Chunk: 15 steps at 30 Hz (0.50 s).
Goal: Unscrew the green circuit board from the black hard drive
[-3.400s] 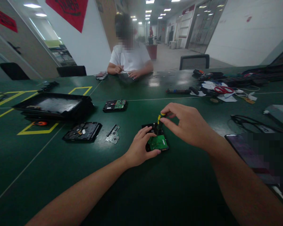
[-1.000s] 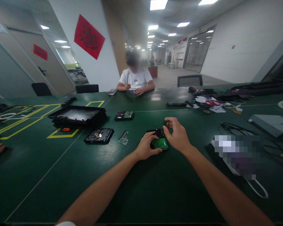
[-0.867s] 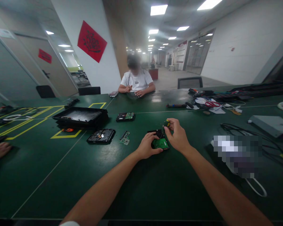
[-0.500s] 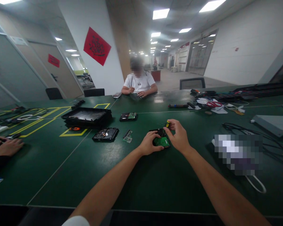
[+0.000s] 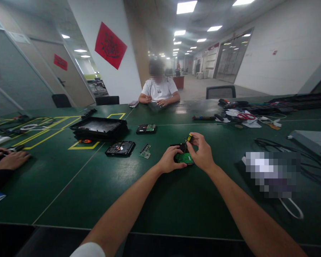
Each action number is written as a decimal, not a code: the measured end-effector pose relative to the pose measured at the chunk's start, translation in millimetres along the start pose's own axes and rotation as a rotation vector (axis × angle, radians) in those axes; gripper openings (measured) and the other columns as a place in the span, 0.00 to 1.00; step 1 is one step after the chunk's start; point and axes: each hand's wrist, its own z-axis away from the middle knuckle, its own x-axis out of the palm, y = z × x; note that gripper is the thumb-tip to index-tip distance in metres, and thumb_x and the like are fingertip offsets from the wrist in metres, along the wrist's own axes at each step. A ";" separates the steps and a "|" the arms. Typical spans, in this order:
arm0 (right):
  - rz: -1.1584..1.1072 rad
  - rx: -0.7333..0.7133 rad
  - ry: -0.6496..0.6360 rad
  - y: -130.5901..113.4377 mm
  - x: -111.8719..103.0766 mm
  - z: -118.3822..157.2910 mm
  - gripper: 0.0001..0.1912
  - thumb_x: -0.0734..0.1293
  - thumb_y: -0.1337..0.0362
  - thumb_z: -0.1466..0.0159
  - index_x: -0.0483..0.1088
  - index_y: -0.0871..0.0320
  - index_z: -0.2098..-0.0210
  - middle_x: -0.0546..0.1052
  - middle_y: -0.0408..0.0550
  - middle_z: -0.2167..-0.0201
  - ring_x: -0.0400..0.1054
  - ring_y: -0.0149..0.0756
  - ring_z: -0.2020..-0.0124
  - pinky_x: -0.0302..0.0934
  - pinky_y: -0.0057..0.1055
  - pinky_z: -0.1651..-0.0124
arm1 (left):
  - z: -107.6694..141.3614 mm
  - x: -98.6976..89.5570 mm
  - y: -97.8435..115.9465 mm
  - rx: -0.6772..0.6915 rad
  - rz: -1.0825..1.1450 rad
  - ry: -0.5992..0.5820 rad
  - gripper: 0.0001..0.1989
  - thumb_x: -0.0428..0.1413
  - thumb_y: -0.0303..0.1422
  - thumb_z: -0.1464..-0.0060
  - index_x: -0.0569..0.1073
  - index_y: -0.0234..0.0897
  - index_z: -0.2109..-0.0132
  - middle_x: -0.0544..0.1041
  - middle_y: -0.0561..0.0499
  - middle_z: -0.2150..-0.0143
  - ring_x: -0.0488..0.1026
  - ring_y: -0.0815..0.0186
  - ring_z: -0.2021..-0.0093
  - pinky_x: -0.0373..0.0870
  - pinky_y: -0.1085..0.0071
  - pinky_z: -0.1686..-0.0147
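My left hand (image 5: 171,159) is closed around the near left side of a hard drive (image 5: 185,158) that lies on the green table, its green circuit board facing up. In my right hand (image 5: 202,151) is a small screwdriver (image 5: 189,137) with a yellow and black handle, pinched by the fingertips. It stands nearly upright over the drive's far right part; whether its tip touches a screw I cannot tell. Left of my hands lies a loose circuit board (image 5: 145,151). Another hard drive (image 5: 146,129) with a partly green face sits farther back.
An opened black drive case (image 5: 120,148) and a black tray (image 5: 98,127) stand to the left. Across the table sits a person (image 5: 159,91); another person's hands (image 5: 13,159) are at far left. Cables (image 5: 278,146), a grey box (image 5: 310,142) and a blurred-out object (image 5: 273,175) lie right.
My head view has shifted slightly. The screwdriver and my right fingertips have moved a little to the left over the drive. My left hand keeps its hold.
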 end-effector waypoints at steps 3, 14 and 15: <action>-0.009 -0.007 -0.004 0.2 -0.1 0.1 0.24 0.68 0.60 0.30 0.64 0.50 0.36 0.77 0.55 0.45 0.79 0.45 0.51 0.78 0.47 0.48 | -0.1 0.2 0.2 -0.013 -0.003 -0.003 0.32 0.74 0.45 0.55 0.77 0.42 0.45 0.71 0.39 0.33 0.62 0.46 0.29 0.59 0.46 0.30; 0.017 -0.013 0.028 -2.4 -1.5 4.5 0.22 0.69 0.58 0.30 0.65 0.50 0.38 0.76 0.55 0.46 0.78 0.44 0.53 0.79 0.47 0.49 | -1.4 -3.1 6.2 -0.028 -0.010 -0.014 0.31 0.74 0.43 0.55 0.78 0.42 0.45 0.71 0.39 0.34 0.63 0.45 0.29 0.61 0.45 0.31; 0.018 -0.018 0.029 -2.7 -1.7 4.9 0.22 0.69 0.58 0.30 0.65 0.51 0.38 0.76 0.55 0.46 0.78 0.44 0.53 0.79 0.46 0.50 | -1.4 -3.1 6.1 -0.025 -0.011 -0.016 0.31 0.74 0.43 0.56 0.78 0.42 0.45 0.71 0.39 0.34 0.63 0.45 0.29 0.60 0.45 0.31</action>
